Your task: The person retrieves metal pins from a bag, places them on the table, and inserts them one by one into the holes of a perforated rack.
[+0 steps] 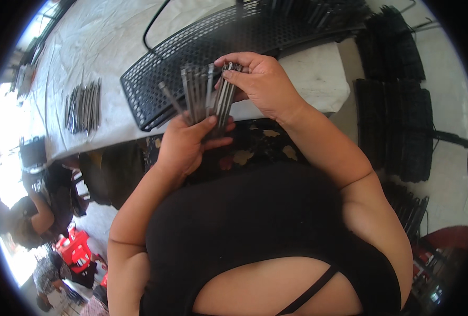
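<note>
My left hand (184, 142) is closed round the lower ends of several thin grey metal strips (194, 95). Their upper ends fan apart and blur a little. Beside the fan, a tighter bundle of similar strips (224, 100) stands nearly upright. My right hand (263, 81) grips that bundle near its top, thumb across the front and fingers curled behind it. The bundle's lower end reaches down to my left fingers. Both hands are in front of a black perforated metal rack (155, 79), above the table's near edge.
On the white-covered table (81, 52), a row of metal strips (83, 107) lies to the left. More dark pieces (318, 13) rest at the rack's far end. Black bundles (394, 126) stand at the right. Other people (39, 210) and a red chair (75, 248) are at lower left.
</note>
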Available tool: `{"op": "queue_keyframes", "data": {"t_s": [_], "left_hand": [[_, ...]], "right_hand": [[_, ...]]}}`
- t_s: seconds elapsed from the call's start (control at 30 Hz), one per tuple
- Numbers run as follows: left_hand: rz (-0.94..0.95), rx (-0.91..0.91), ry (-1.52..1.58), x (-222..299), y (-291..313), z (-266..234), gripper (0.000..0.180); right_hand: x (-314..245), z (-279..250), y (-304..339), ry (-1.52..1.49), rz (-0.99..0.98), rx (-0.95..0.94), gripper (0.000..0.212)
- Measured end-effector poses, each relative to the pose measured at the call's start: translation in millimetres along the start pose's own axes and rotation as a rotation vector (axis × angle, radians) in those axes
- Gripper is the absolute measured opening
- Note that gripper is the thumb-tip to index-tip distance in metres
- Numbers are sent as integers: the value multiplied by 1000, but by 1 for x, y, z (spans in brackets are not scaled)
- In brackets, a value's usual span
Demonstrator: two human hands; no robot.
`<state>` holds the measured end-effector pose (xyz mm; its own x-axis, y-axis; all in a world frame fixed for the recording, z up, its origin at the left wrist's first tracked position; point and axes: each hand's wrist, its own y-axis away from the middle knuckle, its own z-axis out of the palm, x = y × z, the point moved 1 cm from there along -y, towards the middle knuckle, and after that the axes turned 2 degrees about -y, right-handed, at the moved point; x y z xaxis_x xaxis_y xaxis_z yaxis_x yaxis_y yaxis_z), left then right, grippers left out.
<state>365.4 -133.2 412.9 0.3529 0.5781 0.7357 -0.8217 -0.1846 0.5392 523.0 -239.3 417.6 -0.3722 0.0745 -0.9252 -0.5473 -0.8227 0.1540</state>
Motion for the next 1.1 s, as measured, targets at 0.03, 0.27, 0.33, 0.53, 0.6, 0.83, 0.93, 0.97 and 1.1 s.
{"op": "queue_keyframes", "data": {"t_s": [0.03, 0.27, 0.33, 0.53, 0.6, 0.83, 0.93, 0.97, 1.1], "left_hand": [[29, 36, 19, 0, 2, -1, 24], [-12, 86, 104, 11, 0, -18, 27], [-83, 17, 193, 7, -7, -21, 28], [-81, 89, 191, 7, -5, -23, 32], [-81, 40, 213, 8, -4, -24, 33], [-70, 24, 198, 7, -5, -20, 33], [-77, 26, 205, 8, -3, -19, 32], [-81, 29, 199, 8, -4, -19, 32], [-76, 12, 174, 6, -7, -21, 32]], "right_hand": [[-2, -5, 0, -22, -44, 19, 20], [-82, -91, -2, 120, -576, 692, 18], [-80, -156, -11, 438, -869, 807, 12], [-81, -149, -2, 526, -993, 728, 14], [-77, -152, -4, 490, -991, 695, 14], [-79, -149, -6, 480, -973, 707, 14], [-83, -150, -3, 469, -970, 696, 14], [-84, -151, -2, 442, -961, 698, 14], [-74, -160, -8, 521, -930, 710, 13]]}}
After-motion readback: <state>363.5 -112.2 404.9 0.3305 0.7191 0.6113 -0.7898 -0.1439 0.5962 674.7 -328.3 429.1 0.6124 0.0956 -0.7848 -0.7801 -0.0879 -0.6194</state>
